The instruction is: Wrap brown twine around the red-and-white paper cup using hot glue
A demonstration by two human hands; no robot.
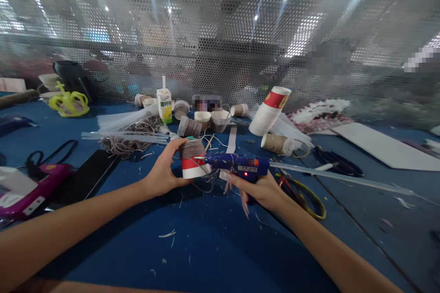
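Note:
My left hand (168, 169) grips a paper cup (193, 169) around its side, thumb low and fingers near the top. Grey-brown yarn (191, 148) wraps the cup's upper part, while its lower part shows red and white. In my right hand (261, 190) is a blue hot glue gun (237, 165) with a small red light lit. Its nozzle points left and meets the cup's side near the yarn's lower edge; whether it touches is unclear. A long clear glue stick (337, 176) juts from the gun's back. Loose yarn hangs between the two hands.
Behind the hands lie a grey yarn heap (129, 139), a drink carton (164, 105) and several yarn-wrapped cups. A tilted stack of paper cups (270, 112) stands right of centre. Scissors (309, 201) lie beside my right wrist. A perforated metal screen (220, 32) rises behind the blue table.

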